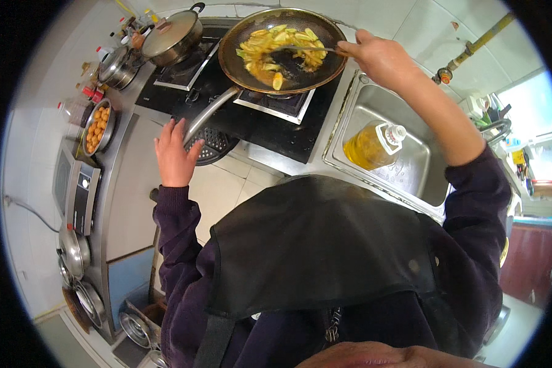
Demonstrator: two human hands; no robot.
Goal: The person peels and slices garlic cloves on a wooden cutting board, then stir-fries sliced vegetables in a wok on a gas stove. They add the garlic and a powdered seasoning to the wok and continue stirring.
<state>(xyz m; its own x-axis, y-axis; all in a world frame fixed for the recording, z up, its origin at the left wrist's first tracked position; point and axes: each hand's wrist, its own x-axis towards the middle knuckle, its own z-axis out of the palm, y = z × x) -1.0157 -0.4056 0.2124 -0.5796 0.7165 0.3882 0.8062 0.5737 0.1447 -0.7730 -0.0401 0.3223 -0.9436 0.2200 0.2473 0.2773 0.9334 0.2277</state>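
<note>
My right hand (381,57) is closed around the handle of a metal cooking utensil (310,48), probably a spatula. Its far end reaches into a wide dark frying pan (282,17) with a dimpled inner surface. Sliced yellow-green vegetable pieces (262,43), wet with brownish sauce, lie in a ring around the pan's bare middle. From the pan a long metal handle (214,108) slants toward me. My left hand (175,152) is at the end of that handle with its fingers spread; whether it touches the handle cannot be told.
The pan sits over the right burner of a black gas stove (285,138). A lidded pot (177,39) stands on the left burner. Right of the stove, a sink (409,175) holds a jug of yellow oil (368,145). A bowl of round orange-brown pieces (99,129) stands at left.
</note>
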